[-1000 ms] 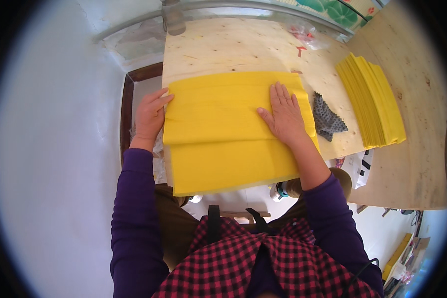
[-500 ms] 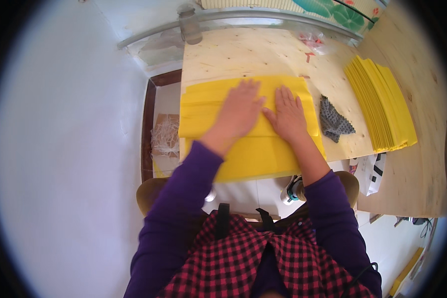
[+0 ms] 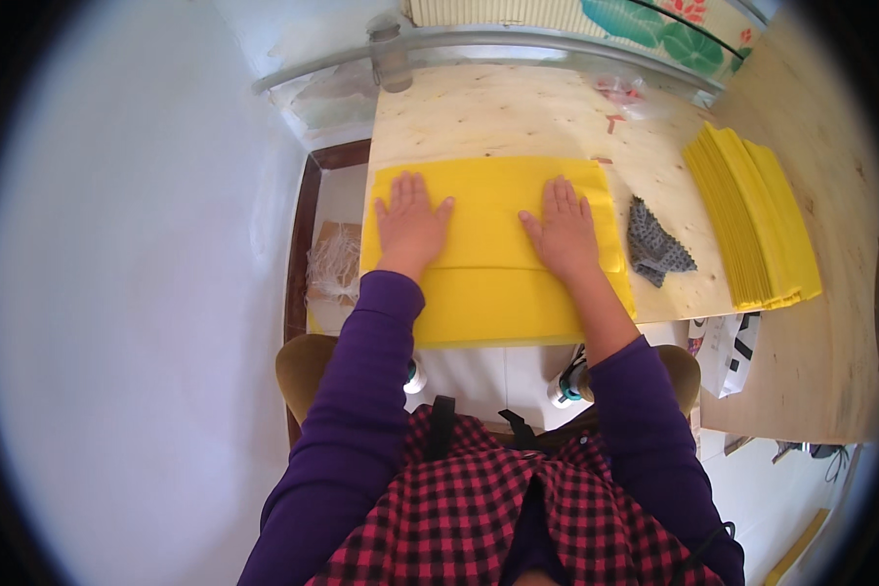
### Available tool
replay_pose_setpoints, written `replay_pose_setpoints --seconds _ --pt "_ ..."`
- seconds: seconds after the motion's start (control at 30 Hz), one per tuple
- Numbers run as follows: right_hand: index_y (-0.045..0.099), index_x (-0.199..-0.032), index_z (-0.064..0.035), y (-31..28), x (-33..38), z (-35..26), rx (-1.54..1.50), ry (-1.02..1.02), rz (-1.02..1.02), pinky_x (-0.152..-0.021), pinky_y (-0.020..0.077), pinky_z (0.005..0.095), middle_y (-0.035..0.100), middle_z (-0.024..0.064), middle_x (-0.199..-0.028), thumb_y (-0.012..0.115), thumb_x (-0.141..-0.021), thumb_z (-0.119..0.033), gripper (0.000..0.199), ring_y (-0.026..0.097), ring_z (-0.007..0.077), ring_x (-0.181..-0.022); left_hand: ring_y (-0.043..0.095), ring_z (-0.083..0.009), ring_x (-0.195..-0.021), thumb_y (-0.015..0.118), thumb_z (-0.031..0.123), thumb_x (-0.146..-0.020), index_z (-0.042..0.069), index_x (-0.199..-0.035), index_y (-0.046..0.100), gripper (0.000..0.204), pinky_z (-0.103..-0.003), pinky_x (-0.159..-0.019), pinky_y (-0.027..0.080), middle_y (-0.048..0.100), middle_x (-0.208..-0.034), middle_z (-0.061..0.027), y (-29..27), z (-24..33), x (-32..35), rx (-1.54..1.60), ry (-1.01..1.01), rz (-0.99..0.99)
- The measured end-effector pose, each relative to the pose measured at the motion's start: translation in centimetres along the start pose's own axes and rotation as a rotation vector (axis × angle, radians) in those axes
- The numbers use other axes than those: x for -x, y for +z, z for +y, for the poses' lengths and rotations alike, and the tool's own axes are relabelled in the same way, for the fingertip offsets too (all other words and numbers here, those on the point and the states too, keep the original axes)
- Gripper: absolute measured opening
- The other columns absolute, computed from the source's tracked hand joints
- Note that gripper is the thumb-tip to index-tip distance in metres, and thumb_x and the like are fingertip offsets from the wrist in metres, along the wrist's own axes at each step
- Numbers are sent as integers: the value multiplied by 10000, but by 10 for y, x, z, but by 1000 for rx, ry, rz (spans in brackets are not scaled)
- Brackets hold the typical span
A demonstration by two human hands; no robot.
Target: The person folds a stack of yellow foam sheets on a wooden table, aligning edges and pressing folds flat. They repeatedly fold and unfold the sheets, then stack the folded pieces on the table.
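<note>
A yellow sheet of cloth (image 3: 498,303) lies folded flat in front of me, a crease running across it, its near part hanging over the table's front edge. My left hand (image 3: 410,225) rests palm down on its left side, fingers stretched out. On the right side my right hand (image 3: 565,230) is pressed flat too, thumb spread toward the middle. Neither hand grips anything. Just right of the cloth sits a crumpled dark grey patterned rag (image 3: 657,242) with zigzag edges.
A thick stack of folded yellow cloth (image 3: 757,220) stands at the right of the wooden table (image 3: 488,107). A clear bottle (image 3: 389,59) and a plastic bag (image 3: 623,95) are at the back. Loose pale threads (image 3: 336,266) lie left of the table.
My left hand has slid left across the cloth, from near the middle to its left side, and the wrinkles there have flattened. My right hand stays about where it was.
</note>
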State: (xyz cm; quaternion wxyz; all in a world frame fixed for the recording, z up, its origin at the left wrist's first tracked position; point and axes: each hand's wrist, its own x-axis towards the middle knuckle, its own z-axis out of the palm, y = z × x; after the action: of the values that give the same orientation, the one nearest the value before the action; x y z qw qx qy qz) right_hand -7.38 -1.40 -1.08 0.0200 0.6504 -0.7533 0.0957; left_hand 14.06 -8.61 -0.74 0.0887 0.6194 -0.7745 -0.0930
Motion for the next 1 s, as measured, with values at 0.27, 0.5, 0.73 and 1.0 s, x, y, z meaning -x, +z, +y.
replay_pose_setpoints --seconds 0.27,0.5,0.73,1.0 --pt "306 -1420 87 -20 -23 -50 -80 -63 -59 -1157 176 455 289 239 -1503 368 -956 -546 787 226 325 -1426 127 -247 -1467 361 498 -951 26 -1497 213 737 -480 -1171 78 183 -1575 -125 5 -2 2 -30 -24 54" --pt "253 -1464 44 7 -36 -107 -191 -70 -85 -1178 99 432 220 185 -1549 300 -941 -608 837 154 265 -1458 137 -248 -1465 339 501 -972 35 -1496 226 710 -514 -1158 118 183 -1575 -126 5 -3 2 -98 -24 54" --pt "190 -1490 14 -7 -19 -2 -23 136 -121 -1183 82 422 175 152 -1570 281 -946 -614 836 129 239 -1465 157 -243 -1459 351 523 -959 28 -1491 233 736 -501 -1164 110 210 -1566 -131 9 -4 1 -81 -12 73" --pt "142 -1504 -4 -16 -12 35 -3 264 -149 -1181 65 440 122 127 -1586 260 -944 -623 842 80 217 -1474 131 -240 -1466 362 519 -958 29 -1494 224 740 -491 -1170 65 189 -1572 -130 -3 -1 -2 24 -40 -15"
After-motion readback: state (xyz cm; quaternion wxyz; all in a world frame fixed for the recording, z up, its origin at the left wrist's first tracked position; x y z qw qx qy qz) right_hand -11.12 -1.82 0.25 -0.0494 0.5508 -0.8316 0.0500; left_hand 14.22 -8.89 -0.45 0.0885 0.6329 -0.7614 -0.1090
